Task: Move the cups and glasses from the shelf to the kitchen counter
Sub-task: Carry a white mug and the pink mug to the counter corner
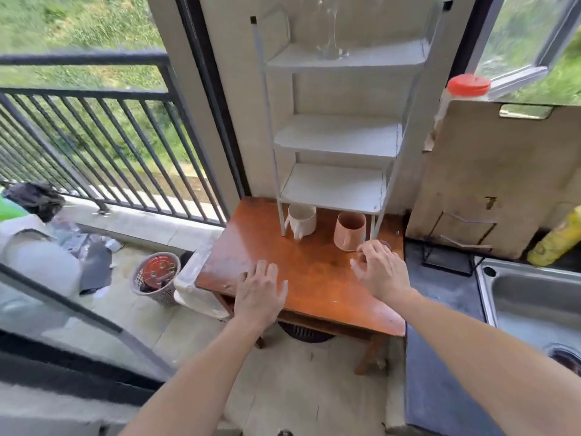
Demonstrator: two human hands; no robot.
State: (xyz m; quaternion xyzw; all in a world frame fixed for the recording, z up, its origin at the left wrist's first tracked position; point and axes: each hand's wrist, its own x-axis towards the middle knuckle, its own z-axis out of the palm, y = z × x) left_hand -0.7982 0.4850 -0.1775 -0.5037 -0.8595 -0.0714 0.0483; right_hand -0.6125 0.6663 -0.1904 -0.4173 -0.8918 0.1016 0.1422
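Observation:
A white tiered shelf (338, 138) stands on a small orange-brown wooden table (301, 272). Under its lowest tier sit a white mug (302, 221) and a pink mug (349, 231). A clear stemmed glass (331, 36) stands on the top tier, blurred. My left hand (260, 294) hovers open over the table's front left, palm down. My right hand (379, 269) is just right of and in front of the pink mug, fingers curled and spread, holding nothing I can make out. The dark kitchen counter (440, 294) lies to the right of the table.
A steel sink (534, 303) is set in the counter at right. A worn cutting board (490, 177) leans behind it, with a red-lidded jar (465, 89) and a yellow bottle (556, 240). Left are a balcony railing (94, 136), a basket (157, 278) and a white bin (195, 287).

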